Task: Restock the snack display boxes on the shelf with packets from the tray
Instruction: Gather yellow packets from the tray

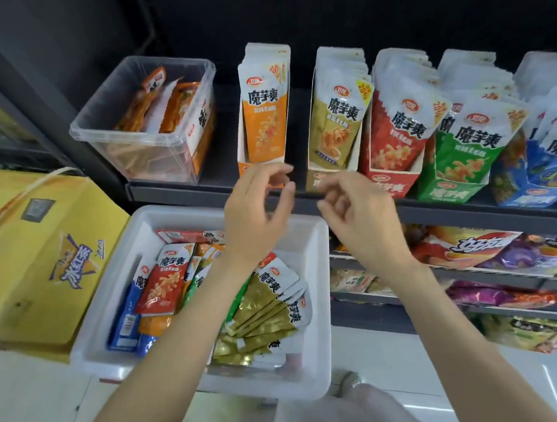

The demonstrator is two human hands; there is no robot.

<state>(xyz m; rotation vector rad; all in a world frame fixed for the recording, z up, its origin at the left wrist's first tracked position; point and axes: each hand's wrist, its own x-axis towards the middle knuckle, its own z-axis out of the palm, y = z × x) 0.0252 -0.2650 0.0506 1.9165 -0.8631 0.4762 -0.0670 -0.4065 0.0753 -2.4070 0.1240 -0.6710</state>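
A white tray (316, 308) below the shelf holds several mixed snack packets: a red one (163, 281), gold ones (263, 316), plus blue, green and orange. On the shelf stand display boxes of packets: orange (264, 121), gold (338, 124), red (395, 140), green (467, 157), blue (549, 167). My left hand (258, 212) hovers in front of the orange box, fingers loosely curled, holding nothing. My right hand (358, 210) hovers below the gold box, fingers relaxed, also holding nothing.
A clear plastic bin (151, 154) with orange packets sits at the shelf's left. A yellow carton (38, 252) lies left of the tray. Lower shelves (497, 259) at right carry other snack bags. The shelf edge (174, 191) runs just behind my hands.
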